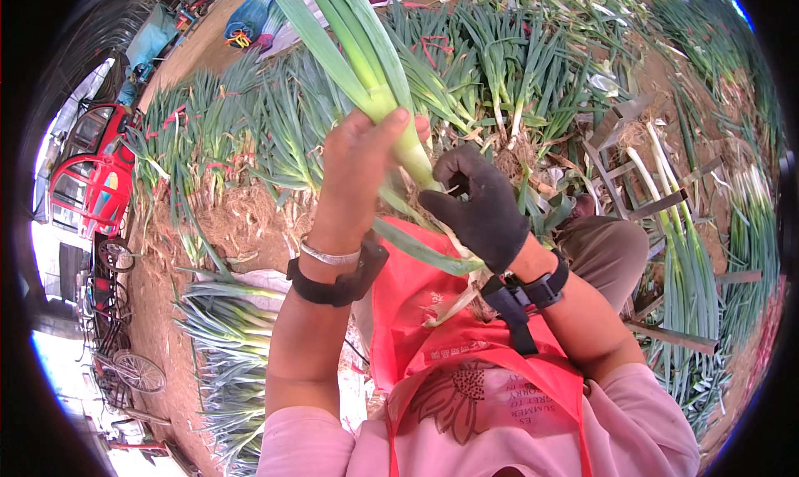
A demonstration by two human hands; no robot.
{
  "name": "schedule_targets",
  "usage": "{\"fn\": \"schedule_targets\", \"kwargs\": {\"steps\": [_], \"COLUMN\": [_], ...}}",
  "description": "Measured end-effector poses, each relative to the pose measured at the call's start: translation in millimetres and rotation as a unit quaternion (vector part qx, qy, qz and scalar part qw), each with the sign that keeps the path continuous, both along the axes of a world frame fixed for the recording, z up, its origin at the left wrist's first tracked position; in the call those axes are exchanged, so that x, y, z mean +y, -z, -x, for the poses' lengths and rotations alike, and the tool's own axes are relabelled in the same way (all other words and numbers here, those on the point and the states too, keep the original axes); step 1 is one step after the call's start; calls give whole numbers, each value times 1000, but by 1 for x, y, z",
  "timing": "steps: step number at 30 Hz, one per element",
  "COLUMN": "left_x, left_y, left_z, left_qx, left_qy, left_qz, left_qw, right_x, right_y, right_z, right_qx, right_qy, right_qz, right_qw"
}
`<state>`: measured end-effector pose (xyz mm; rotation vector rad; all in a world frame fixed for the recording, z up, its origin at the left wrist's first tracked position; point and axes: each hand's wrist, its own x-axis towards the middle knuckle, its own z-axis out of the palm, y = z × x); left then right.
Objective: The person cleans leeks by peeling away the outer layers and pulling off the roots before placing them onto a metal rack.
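Pink shirt nearest in head view, red apron over it. My bare left hand wraps its fingers round a leek, leaves pointing away. My gloved right hand curls at its lower end; can't tell if those fingers pinch it. Leek bundles lie beyond.

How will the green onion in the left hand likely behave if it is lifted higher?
The green onion will probably stay stiff along its thick, straight stalk. Its long leaves may sway, as they spread out beyond the left hand. The smooth-looking stalk could slip a little.
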<state>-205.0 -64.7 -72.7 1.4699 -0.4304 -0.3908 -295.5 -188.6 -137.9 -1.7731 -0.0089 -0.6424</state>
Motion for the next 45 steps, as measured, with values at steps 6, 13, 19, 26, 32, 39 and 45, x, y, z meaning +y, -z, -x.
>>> {"fn": "schedule_targets", "kwargs": {"steps": [6,13,19,26,32,39,45], "left_x": [-1,0,4,7,3,5,-2], "left_y": [-12,-13,-5,-18,-24,-20,-15], "left_z": [6,17,17,19,16,9,9], "left_qx": [4,-23,-10,-25,-56,6,-106], "left_qy": [72,40,16,10,22,43,-75], "left_qz": [104,37,17,-46,-101,61,-72], "left_qw": [992,998,1000,999,993,997,989], "right_x": [-13,3,3,2,3,-10,-15], "right_y": [-24,-20,1,-13,-19,-19,-34], "right_z": [-1,5,7,16,20,20,19], "right_qx": [85,-7,-129,38,88,71,95], "right_qy": [-112,-50,-25,-67,-117,-241,-70], "right_qz": [-75,-37,201,-59,-76,-233,63], "right_qw": [987,998,971,995,986,939,991]}}
